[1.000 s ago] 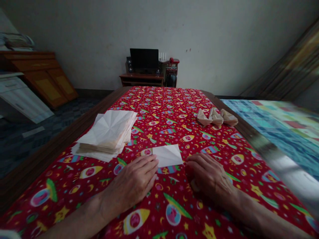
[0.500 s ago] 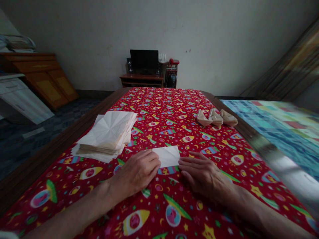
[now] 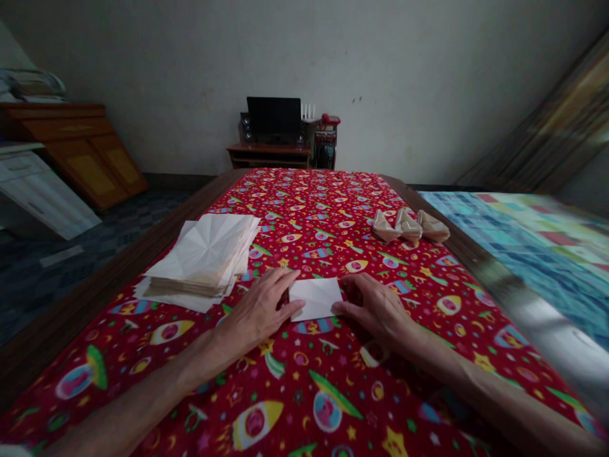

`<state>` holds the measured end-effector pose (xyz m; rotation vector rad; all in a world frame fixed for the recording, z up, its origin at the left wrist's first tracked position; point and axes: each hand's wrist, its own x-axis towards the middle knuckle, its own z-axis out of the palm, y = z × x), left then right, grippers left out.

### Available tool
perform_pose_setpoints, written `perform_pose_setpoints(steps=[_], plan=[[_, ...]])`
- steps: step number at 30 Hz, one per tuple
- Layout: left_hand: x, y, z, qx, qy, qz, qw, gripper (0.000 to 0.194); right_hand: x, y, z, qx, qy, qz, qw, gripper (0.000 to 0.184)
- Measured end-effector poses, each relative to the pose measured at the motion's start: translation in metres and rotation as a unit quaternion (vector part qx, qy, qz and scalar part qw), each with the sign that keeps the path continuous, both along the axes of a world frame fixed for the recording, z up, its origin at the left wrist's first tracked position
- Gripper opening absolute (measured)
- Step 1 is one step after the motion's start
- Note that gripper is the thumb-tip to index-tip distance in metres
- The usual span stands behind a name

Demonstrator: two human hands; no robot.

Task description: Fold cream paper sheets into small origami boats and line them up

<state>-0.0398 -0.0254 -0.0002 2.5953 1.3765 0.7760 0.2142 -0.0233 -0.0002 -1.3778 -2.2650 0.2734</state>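
A small white folded paper [image 3: 316, 299] lies flat on the red patterned tablecloth in front of me, between my hands. My left hand [image 3: 261, 306] holds its left end, thumb on the near corner and fingers along the far corner. At the right end, my right hand [image 3: 375, 304] has its thumb on the near corner and its bent fingers by the far one. To the left stands a stack of creased paper sheets [image 3: 204, 251]. Three folded paper pieces [image 3: 410, 226] sit in a row at the right.
The red tablecloth [image 3: 328, 406] covers a table with a dark wooden edge [image 3: 157, 251]. Beyond it stand a monitor [image 3: 274, 115] and a red telephone [image 3: 330, 119]. A bed with a patterned cover [image 3: 523, 241] is at the right, cabinets [image 3: 95, 158] at the left.
Both hands have moved from resting beside the paper to its two ends, thumbs now on the near corners. The paper has shifted slightly left and more of its left end shows.
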Motion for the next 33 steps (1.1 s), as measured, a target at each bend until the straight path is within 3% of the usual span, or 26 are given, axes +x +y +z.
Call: perform_pose_setpoints(steps=[6,14,18,21,23,25,28,30,33], plan=[[0.003,-0.004,0.0,-0.01,-0.008,-0.015,1.0,0.053,-0.013,0.001,0.008,-0.071,-0.001,-0.042,0.997,0.016],[0.003,-0.003,0.0,0.016,-0.029,-0.019,0.999,0.061,-0.012,-0.002,0.001,-0.075,0.151,-0.024,0.985,0.013],[0.007,0.006,0.025,0.085,-0.047,-0.008,0.995,0.071,-0.009,0.003,0.021,0.036,0.217,-0.037,0.975,0.011],[0.01,0.01,0.047,0.146,-0.026,-0.02,0.989,0.07,-0.004,0.001,0.036,0.17,0.188,0.039,0.967,0.007],[0.013,0.009,0.054,0.169,-0.017,-0.029,0.985,0.065,-0.001,-0.004,0.039,0.234,0.128,0.086,0.96,0.008],[0.016,0.003,0.052,0.17,-0.003,-0.039,0.985,0.057,0.0,-0.01,0.034,0.259,0.056,0.128,0.956,0.011],[0.02,-0.009,0.038,0.139,0.055,-0.068,0.986,0.035,-0.002,-0.017,0.022,0.24,-0.031,0.178,0.954,0.017],[0.023,-0.016,0.028,0.1,0.105,-0.093,0.985,0.019,-0.004,-0.019,0.015,0.215,-0.059,0.188,0.957,0.022],[0.026,-0.023,0.018,0.062,0.131,-0.113,0.983,0.013,-0.004,-0.017,0.007,0.171,-0.057,0.191,0.965,0.026]])
